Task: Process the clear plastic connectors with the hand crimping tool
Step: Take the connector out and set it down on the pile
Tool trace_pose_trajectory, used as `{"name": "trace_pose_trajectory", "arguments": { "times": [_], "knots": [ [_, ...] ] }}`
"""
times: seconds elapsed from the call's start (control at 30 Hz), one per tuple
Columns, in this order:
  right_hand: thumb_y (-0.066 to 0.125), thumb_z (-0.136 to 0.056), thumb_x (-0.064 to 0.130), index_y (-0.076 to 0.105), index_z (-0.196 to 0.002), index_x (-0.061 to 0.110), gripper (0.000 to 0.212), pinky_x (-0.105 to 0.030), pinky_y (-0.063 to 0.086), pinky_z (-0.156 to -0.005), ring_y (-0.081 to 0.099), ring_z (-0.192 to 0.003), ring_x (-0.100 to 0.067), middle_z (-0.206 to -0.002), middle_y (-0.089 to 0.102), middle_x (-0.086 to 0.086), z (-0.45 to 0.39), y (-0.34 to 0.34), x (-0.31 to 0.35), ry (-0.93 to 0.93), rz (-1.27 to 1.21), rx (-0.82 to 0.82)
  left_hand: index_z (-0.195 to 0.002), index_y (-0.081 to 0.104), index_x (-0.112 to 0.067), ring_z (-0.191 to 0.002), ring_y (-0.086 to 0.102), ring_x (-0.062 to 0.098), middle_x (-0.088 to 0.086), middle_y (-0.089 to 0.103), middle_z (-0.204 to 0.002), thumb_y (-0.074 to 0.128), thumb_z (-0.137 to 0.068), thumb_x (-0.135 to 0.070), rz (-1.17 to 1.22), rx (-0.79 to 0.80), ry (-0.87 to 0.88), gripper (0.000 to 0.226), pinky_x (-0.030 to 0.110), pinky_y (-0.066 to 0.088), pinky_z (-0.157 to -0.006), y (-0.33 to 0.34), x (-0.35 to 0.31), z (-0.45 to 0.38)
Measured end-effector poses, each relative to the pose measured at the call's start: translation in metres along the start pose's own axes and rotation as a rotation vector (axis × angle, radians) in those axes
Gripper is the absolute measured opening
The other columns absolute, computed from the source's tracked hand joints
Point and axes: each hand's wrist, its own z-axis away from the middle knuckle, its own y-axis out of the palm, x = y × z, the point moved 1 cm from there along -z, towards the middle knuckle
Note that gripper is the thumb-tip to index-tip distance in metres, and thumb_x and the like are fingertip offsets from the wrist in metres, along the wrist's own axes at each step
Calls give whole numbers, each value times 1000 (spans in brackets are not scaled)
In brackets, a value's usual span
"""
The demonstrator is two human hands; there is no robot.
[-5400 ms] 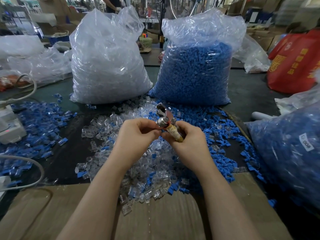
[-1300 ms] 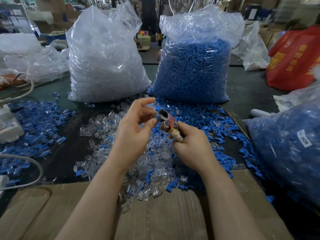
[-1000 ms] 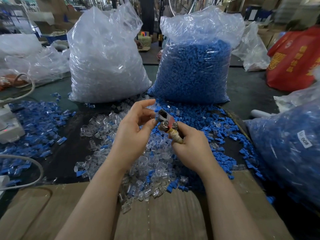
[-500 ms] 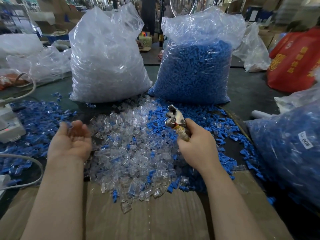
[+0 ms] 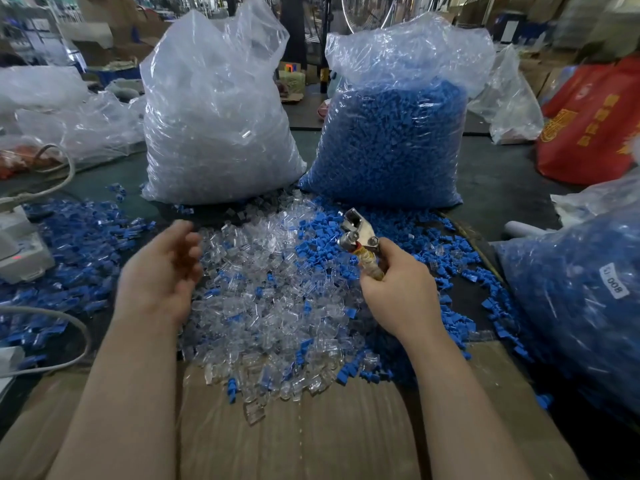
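Observation:
A loose pile of clear plastic connectors (image 5: 270, 299), mixed with blue pieces, lies on the table in front of me. My right hand (image 5: 398, 296) grips the taped handles of the metal hand crimping tool (image 5: 358, 233), whose jaws point up and away above the pile's right side. My left hand (image 5: 162, 271) hovers over the pile's left edge, blurred, fingers loosely bent, with nothing visible in it.
A big bag of clear connectors (image 5: 218, 116) and a big bag of blue pieces (image 5: 391, 133) stand behind the pile. More blue pieces (image 5: 79, 247) cover the left side, by a white device (image 5: 20, 251) and cables. Another blue-filled bag (image 5: 581, 296) sits right. Cardboard (image 5: 294, 434) lies nearest me.
My left hand left the tool's jaws, swung out to the left, and has now come back toward the pile's left edge. My right hand keeps the tool, now slightly further right.

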Motion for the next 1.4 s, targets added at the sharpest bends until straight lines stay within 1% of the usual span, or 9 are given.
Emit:
{"name": "trace_pose_trajectory", "arguments": {
  "times": [0.07, 0.17, 0.23, 0.3, 0.43, 0.67, 0.83, 1.0, 1.4],
  "knots": [
    [51, -79, 30, 54, -91, 33, 13, -30, 31, -48, 50, -59, -10, -65, 57, 10, 0, 0, 0, -3, 15, 5, -86, 71, -24, -67, 59, 4, -12, 71, -69, 71, -88, -28, -491, 104, 145, 4, 19, 46, -60, 19, 6, 15],
    [53, -80, 30, 54, -91, 32, 12, -30, 33, -48, 51, -59, -9, -66, 58, 11, 0, 1, 0, 0, 33, 6, -83, 69, -29, -72, 62, 8, -10, 70, -79, 68, -91, -25, -982, 211, 341, 8, 17, 46, -57, 41, 21, 33],
    [52, -79, 31, 54, -91, 32, 11, -30, 33, -48, 50, -58, -9, -65, 57, 10, 1, 1, 1, -3, 32, 4, -85, 70, -34, -85, 63, 14, -10, 70, -91, 64, -93, -28, -1319, 172, 453, 11, 32, 51, -76, 46, 30, 33],
    [51, -78, 33, 54, -91, 32, 13, -30, 32, -48, 50, -58, -9, -65, 57, 10, 1, 1, 1, -7, 29, 0, -94, 73, -35, -105, 56, 22, -4, 65, -107, 59, -95, -31, -1543, 114, 526, 15, 41, 41, -95, 48, 34, 32],
    [52, -80, 32, 51, -90, 34, 11, -29, 31, -48, 50, -59, -8, -66, 57, 12, 2, 1, 2, -11, 32, 0, -115, 68, -38, -115, 47, 26, 3, 57, -121, 51, -96, -30, -1727, 108, 530, 27, 43, 33, -97, 47, 39, 30],
    [57, -84, 28, 51, -88, 33, 8, -35, 46, -55, 52, -61, -9, -66, 58, 9, 1, 2, 4, -10, 38, 23, -108, 68, -45, -118, 43, 25, 0, 53, -121, 54, -95, -34, -1700, 169, 434, 22, 43, 30, -97, 47, 38, 27],
    [56, -84, 28, 51, -88, 33, 8, -34, 43, -54, 51, -60, -9, -66, 57, 10, 2, 1, 5, -15, 42, 23, -112, 68, -46, -121, 40, 26, -1, 51, -127, 55, -96, -40, -1728, 199, 385, 22, 44, 29, -98, 47, 38, 26],
    [56, -84, 28, 51, -88, 34, 9, -32, 42, -52, 51, -59, -8, -67, 58, 10, 2, 1, 5, -16, 41, 22, -86, 66, -48, -120, 40, 24, -8, 48, -109, 64, -89, -49, -1668, 215, 327, 4, 41, 27, -92, 46, 35, 27],
    [51, -79, 33, 47, -85, 37, 8, -31, 40, -50, 50, -59, -8, -66, 57, 11, 2, 3, 4, -34, 17, 24, -70, 63, -43, -111, 48, 20, -7, 62, -105, 73, -85, -41, -1575, 208, 319, 17, 37, 27, -83, 46, 37, 25]
  ]
}}
